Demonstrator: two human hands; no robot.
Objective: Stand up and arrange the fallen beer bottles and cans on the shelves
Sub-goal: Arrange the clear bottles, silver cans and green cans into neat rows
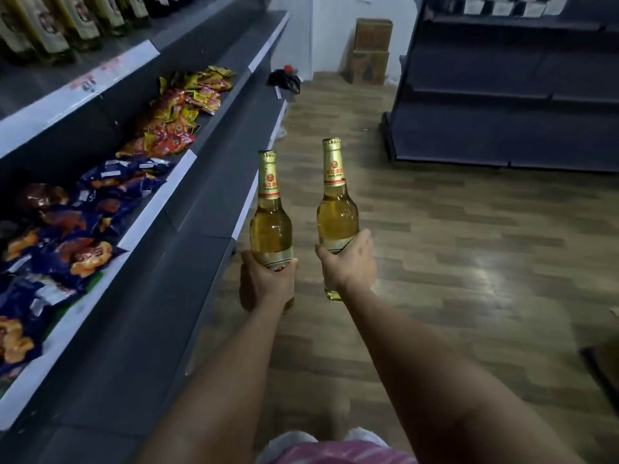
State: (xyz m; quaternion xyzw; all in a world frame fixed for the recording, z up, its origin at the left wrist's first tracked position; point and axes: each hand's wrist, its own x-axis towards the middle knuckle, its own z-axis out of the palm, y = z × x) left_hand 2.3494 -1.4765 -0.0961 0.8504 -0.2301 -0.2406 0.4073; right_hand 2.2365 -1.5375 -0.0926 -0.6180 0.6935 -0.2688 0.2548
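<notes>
I hold two upright amber beer bottles with gold foil necks out in front of me over the wooden floor. My left hand [266, 283] grips the lower body of the left bottle [269, 219], close to the edge of the grey shelf unit [207, 182]. My right hand [350, 262] grips the lower body of the right bottle [336, 209], about a hand's width to the right. Both bottoms are partly hidden by my fingers.
The shelves on the left hold blue and orange snack packets [73, 229], red and yellow packets [181, 115] and tall bottles [50, 25] on the top level. A dark shelf rack [502, 95] stands at the right, stacked cardboard boxes [370, 51] by the far wall, a black bag [284, 80] beside them.
</notes>
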